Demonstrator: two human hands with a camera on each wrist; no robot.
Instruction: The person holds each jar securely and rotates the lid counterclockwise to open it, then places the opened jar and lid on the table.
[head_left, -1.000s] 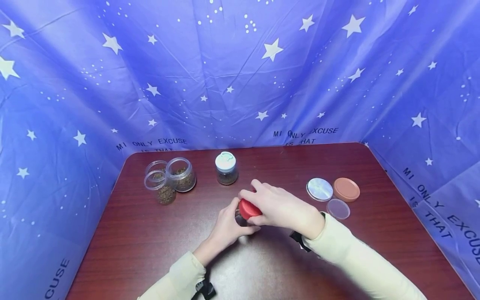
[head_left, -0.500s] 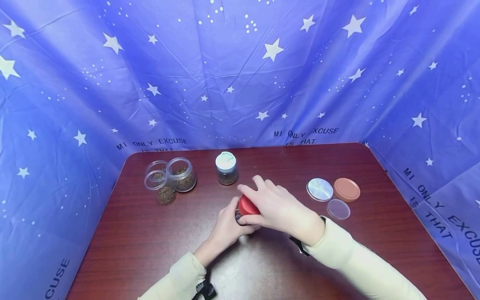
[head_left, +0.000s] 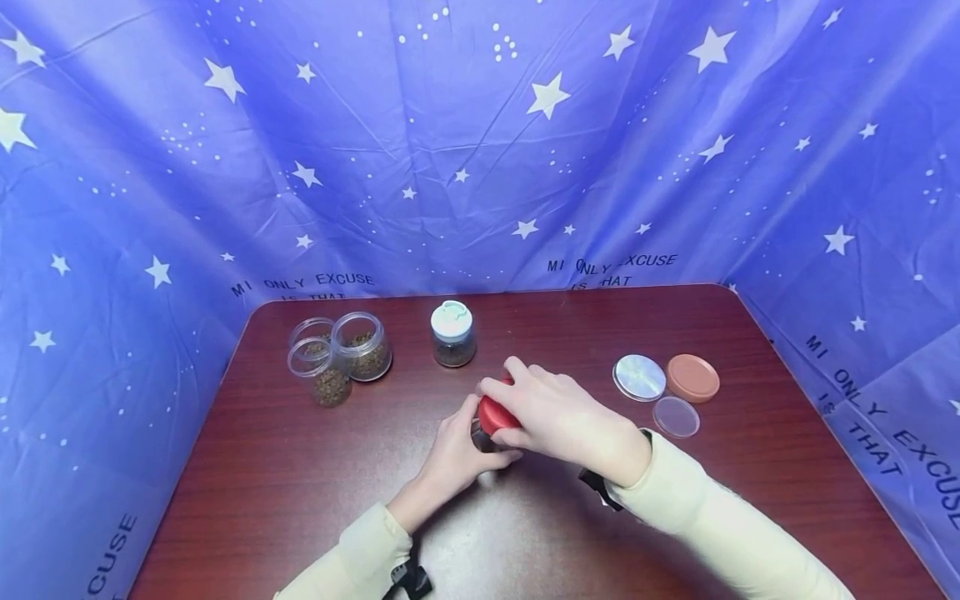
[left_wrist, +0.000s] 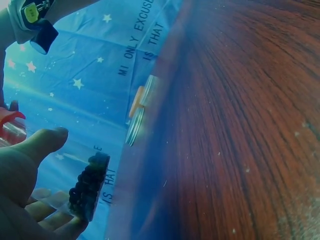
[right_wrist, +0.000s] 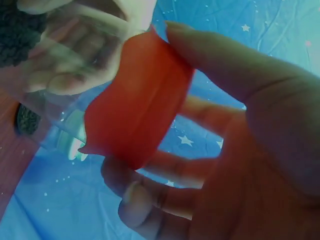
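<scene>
A clear jar (left_wrist: 89,187) with dark round pieces at its bottom is held in my left hand (head_left: 453,450), its fingers and thumb around the wall. On the jar's mouth sits a red lid (right_wrist: 140,100) with a wavy lower edge. My right hand (head_left: 558,417) grips this lid from above, thumb on one side and fingertips on the other, as the right wrist view shows. Both hands are near the middle of the table. In the head view the hands hide most of the jar, which tilts slightly.
Behind the hands stands a small jar with a white lid (head_left: 452,321). Several open clear jars (head_left: 367,358) with brown pellets cluster at the left. On the right lie a silver lid (head_left: 639,377), an orange lid (head_left: 693,377) and a clear disc (head_left: 677,417). A starry blue cloth (head_left: 480,150) surrounds the table.
My right hand shifts around the red lid: its fingers spread and the thumb reached further left half a second ago, then drew back. My left hand stays on the jar.
</scene>
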